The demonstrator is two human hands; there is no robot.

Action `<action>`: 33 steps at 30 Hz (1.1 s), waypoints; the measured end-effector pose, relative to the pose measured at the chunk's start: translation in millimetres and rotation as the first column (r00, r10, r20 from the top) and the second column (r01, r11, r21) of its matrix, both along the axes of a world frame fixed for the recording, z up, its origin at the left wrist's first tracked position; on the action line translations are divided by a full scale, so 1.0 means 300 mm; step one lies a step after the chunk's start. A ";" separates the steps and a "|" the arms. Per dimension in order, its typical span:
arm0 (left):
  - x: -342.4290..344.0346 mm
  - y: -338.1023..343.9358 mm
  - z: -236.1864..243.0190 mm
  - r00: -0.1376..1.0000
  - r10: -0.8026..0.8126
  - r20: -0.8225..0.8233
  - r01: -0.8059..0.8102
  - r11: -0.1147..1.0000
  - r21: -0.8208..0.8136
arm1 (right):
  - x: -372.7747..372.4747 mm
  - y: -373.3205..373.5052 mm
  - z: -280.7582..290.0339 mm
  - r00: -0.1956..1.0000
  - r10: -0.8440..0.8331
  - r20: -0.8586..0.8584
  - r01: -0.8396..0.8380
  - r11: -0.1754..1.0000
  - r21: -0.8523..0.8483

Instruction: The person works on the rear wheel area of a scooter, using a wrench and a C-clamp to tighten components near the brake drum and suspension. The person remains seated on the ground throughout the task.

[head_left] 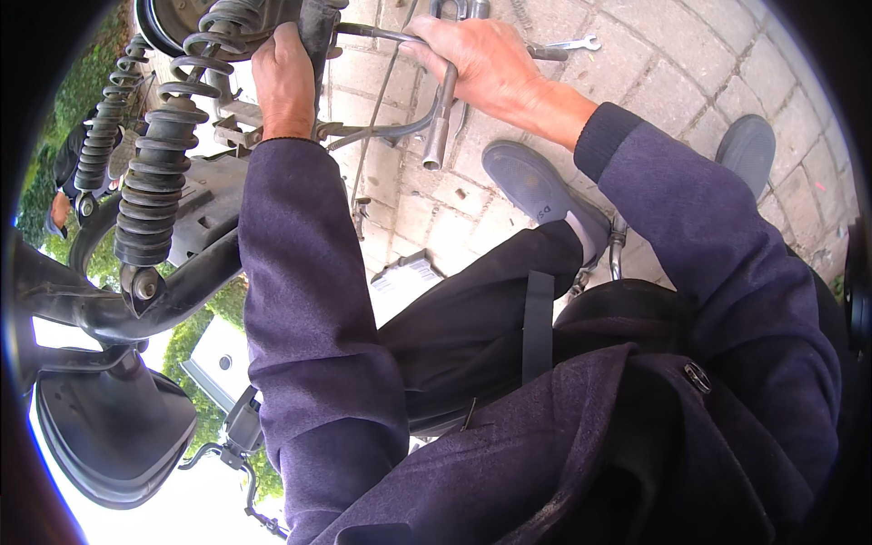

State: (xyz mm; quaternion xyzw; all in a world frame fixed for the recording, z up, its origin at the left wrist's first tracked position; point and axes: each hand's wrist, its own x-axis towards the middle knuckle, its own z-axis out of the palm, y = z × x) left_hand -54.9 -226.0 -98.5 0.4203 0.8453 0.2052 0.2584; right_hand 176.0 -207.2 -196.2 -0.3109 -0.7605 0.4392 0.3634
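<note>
My left hand (283, 80) is closed round a dark metal tube (318, 45) of the vehicle's underside, thumb laid along it. To its right, my right hand (486, 65) is wrapped round a metal socket wrench (442, 123). One arm of the wrench points down toward me and ends in an open socket. Its thin shaft runs left to the tube beside my left hand, where I cannot make out its tip. A curved metal bar (391, 130) passes below, between the hands.
Two coil-spring shock absorbers (156, 182) stand at the left, near a thick black frame tube (195, 282). A black mirror (113, 427) hangs lower left. An open-end wrench (579, 43) lies on the paving (690, 64) beyond my right hand. At the far left another person's hand (60, 211) shows.
</note>
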 end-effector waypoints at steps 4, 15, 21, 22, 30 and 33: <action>0.016 -0.001 0.007 1.000 -0.015 0.000 0.015 1.000 0.007 | -0.012 -0.005 -0.014 0.996 -0.001 0.095 -0.008 0.996 0.091; 0.042 0.003 0.034 0.988 -0.124 -0.091 0.121 0.992 -0.039 | -0.039 -0.005 0.062 0.913 -0.105 -0.393 -0.382 0.115 -0.917; 0.047 0.010 0.024 1.000 -0.005 0.004 0.005 1.000 0.017 | 0.010 0.016 0.035 0.818 -0.167 -0.550 -0.567 -0.070 -0.821; 0.051 0.007 0.021 0.999 0.018 0.034 -0.019 1.000 0.023 | 0.026 0.016 0.023 0.919 -0.009 -0.393 -0.386 0.179 -0.905; 0.067 0.007 0.023 0.995 0.036 0.089 -0.039 0.999 0.033 | 0.020 -0.035 -0.017 0.997 -0.023 -0.069 0.009 0.982 -0.189; 0.064 0.003 0.025 0.996 0.075 0.051 -0.074 0.997 -0.021 | -0.004 -0.024 -0.010 1.000 -0.013 0.003 0.013 0.992 -0.127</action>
